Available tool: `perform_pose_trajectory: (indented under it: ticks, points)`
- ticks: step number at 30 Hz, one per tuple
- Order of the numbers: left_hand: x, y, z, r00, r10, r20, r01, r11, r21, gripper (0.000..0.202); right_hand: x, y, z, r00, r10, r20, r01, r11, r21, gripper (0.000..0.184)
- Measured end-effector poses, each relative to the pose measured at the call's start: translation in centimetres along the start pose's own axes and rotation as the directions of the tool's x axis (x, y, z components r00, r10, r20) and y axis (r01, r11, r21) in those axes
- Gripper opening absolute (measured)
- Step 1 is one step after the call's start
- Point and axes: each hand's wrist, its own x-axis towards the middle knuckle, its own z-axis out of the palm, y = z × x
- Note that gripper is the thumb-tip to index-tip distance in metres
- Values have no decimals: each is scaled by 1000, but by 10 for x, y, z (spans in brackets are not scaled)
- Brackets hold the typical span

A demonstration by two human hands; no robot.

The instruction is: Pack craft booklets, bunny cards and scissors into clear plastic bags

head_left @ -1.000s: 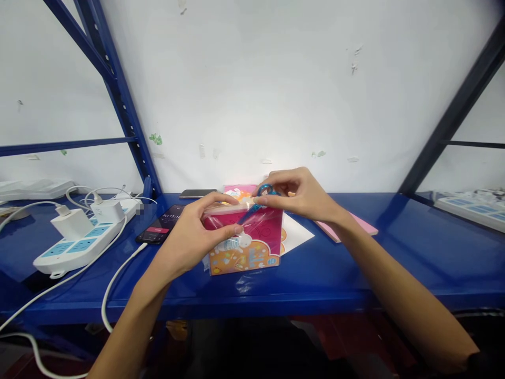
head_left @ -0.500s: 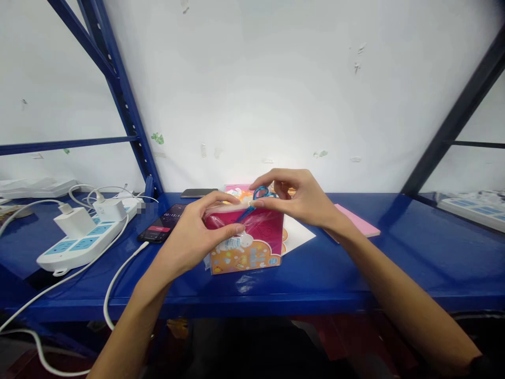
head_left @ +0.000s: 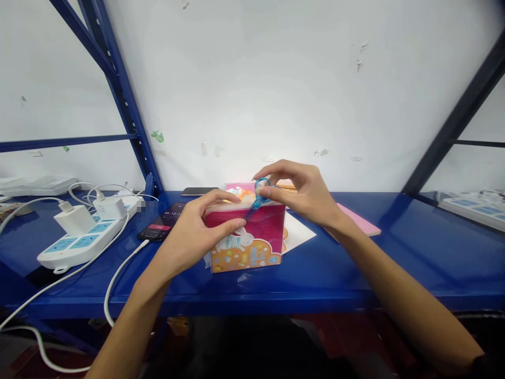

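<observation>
Left hand [head_left: 197, 226]: holding the magenta-and-orange packet [head_left: 244, 255] by its upper left part, thumb across the front face, fingers over the top edge. Right hand [head_left: 305, 189]: thumb and fingers narrowed on the ring handles of the blue scissors [head_left: 261, 189]. Blades slant down and to the left along the packet's upper part, toward the left thumb; cannot tell whether they lie inside the clear wrap.

Packet position: middle of the table [head_left: 418, 247], toward the near edge, rabbit print facing near. White sheet [head_left: 300, 235] just to its right, partly covered by it. Pink pad [head_left: 361, 220] farther right, partly behind the right forearm. To the left: black phone [head_left: 155, 226] with cable attached, then white power strip [head_left: 67, 252]. Second phone [head_left: 199, 191] at far left of the packet.
</observation>
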Motion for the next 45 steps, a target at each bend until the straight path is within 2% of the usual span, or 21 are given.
perform_pose_trajectory:
  ticks: [5,12,18,22,24,26,28,29,35,39,45]
  points:
    - [0,3,-2,1000,4,8,-4,1000,25,41,0,-1,-1,999,42,28,-42,999,1,22]
    - [-1,4,-4,998,59,4,-59,991,120,36,-4,-2,2,975,-13,222,15,1000,-7,16]
    - [0,1,-3,998,55,4,-55,993,106,36,-4,-4,3,976,-60,208,66,998,-21,11]
    - [-1,3,-4,999,8,38,-10,999,39,38,-2,-4,-5,975,-32,218,39,999,-28,20]
    - [-1,4,-6,998,1,63,-4,999,43,39,-2,-1,-10,951,25,309,-9,999,-52,34]
    - [-2,5,-8,996,11,88,-17,998,67,42,-2,4,-14,898,100,429,-59,993,-106,49]
    - [-1,5,-10,995,28,93,-37,995,95,44,-2,9,-16,852,150,501,-75,983,-167,51]
    - [-1,5,-11,996,37,80,-46,993,113,43,-2,11,-16,845,156,511,-72,981,-182,48]
    - [-1,3,-13,997,60,-49,-48,974,223,34,-4,14,-18,910,148,387,-140,989,-47,29]
    - [-1,2,-12,997,64,-51,-49,967,249,31,-8,13,-21,917,201,345,-224,974,27,22]
    - [-1,1,-17,998,67,-16,-61,964,258,34,-10,12,-26,928,222,298,-233,972,3,20]
